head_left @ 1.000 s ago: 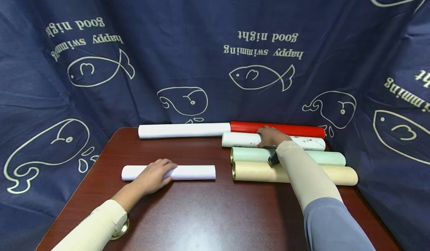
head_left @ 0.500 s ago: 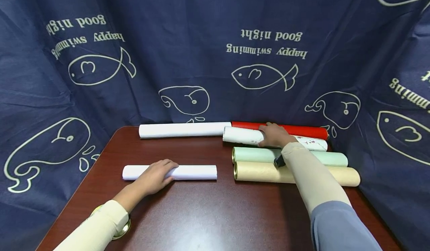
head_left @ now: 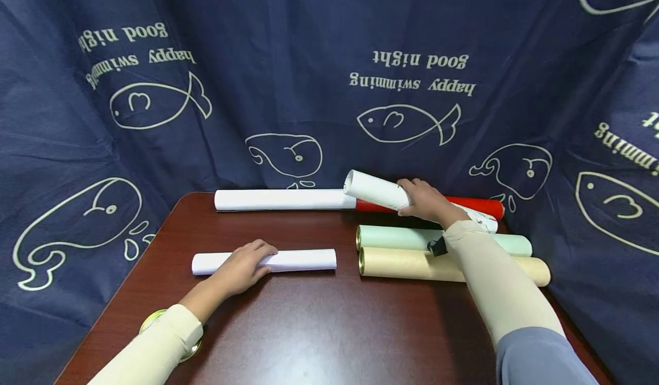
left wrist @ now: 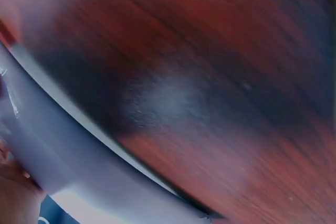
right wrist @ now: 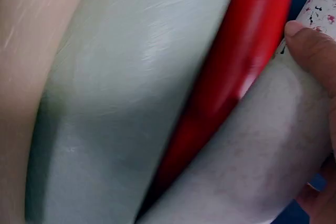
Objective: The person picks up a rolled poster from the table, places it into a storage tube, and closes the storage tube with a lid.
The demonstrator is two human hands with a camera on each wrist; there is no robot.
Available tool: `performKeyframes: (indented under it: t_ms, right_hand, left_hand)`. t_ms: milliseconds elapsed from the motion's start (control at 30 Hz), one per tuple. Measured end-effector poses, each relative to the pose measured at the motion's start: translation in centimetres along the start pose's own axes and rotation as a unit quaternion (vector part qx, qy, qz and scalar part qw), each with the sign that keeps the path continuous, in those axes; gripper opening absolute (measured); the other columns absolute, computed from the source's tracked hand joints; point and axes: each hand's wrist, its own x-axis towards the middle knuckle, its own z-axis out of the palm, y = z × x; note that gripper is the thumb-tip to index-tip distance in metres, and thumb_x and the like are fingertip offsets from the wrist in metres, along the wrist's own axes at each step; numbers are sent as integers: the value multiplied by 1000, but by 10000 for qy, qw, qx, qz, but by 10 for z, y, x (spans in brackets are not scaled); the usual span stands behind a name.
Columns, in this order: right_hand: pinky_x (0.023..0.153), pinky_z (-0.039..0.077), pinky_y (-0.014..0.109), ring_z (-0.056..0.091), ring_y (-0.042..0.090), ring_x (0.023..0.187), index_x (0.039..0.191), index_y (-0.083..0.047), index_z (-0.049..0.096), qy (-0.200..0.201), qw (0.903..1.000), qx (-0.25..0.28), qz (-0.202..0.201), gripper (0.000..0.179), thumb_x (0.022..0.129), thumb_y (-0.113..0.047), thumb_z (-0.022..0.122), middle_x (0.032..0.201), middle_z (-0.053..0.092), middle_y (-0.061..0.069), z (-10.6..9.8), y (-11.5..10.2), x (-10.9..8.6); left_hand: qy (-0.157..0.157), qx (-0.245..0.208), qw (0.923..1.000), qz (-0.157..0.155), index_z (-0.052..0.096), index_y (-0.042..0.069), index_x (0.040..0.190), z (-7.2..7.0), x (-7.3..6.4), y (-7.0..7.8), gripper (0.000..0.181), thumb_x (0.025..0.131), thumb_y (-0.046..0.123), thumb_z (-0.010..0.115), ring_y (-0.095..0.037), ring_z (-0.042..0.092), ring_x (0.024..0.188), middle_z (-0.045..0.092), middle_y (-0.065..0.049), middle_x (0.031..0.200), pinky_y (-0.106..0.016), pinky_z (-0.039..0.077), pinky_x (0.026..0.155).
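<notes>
Right hand (head_left: 423, 201) is wrapped round the floral roll (head_left: 378, 190) near its middle, left end tipped up off the stack, right end low at about 3 o'clock, near the red roll (head_left: 476, 205); whether that end touches anything can't be told. Left hand (head_left: 241, 268) lies on the short white roll (head_left: 304, 260), fingers curved over its top, pinning it to the surface (head_left: 319, 328) at about 8 o'clock from the lifted one. Right wrist view confirms the thumb (right wrist: 315, 51) on the floral roll, with red roll and green roll (right wrist: 131, 93) just below it; left wrist view is mostly blur, only white paper and wood grain. Advice for the lift: grip looks near mid-length but the roll is tilted, so level it before carrying, else the low end could drag the red roll or knock the green roll (head_left: 396, 237) and tan roll (head_left: 407, 262) lying at 5 o'clock. Squeeze lightly, since a paper tube dents easily. Keep it clear of the long white roll (head_left: 283, 199) at 9 o'clock of the raised end. Left hand should hold its roll flat so it can't roll off toward the near edge.
</notes>
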Motion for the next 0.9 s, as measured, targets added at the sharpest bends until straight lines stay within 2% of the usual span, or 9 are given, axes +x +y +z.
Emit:
performKeyframes:
  t_ms: [200,333,433,700,900]
  right_hand:
    - [87,42,57,48,40,109,139,-14,49,750,9967,8,-305,78,73,-30,88,119,51,22,-25,-16,-30]
    - [80,43,55,49,39,102,133,-12,55,1225,9906,-166,-587,77,67,-28,91,110,54,19,-37,-27,-64]
    - [78,43,53,50,37,97,129,-10,57,1562,9833,-316,-876,76,64,-27,92,107,57,17,-38,-36,-92]
    - [88,42,52,52,34,103,127,-7,60,2010,9720,-261,-1187,74,63,-23,92,112,64,14,-22,-61,-155]
    - [90,40,48,52,31,103,126,-8,60,2196,9682,-40,-1200,75,61,-22,93,112,63,10,8,-72,-192]
  left_hand:
    - [46,-107,9999,-79,64,7,119,-5,-6,5,36,86,10,78,-25,64,105,63,-5,114,-46,51,91]
    - [-61,-116,9999,-6,63,4,117,-9,-12,8,35,85,6,77,-26,63,109,65,-8,115,-48,49,94]
    - [-51,-148,9999,64,62,3,116,-15,-16,10,35,84,3,77,-26,64,106,66,-9,114,-47,50,92]
    - [346,-170,9984,414,64,6,111,-45,-12,17,35,80,3,80,-25,65,101,66,-7,110,-46,51,88]
    - [671,-244,9961,520,66,9,110,-57,-24,28,35,79,2,82,-25,65,103,66,-4,112,-47,51,88]
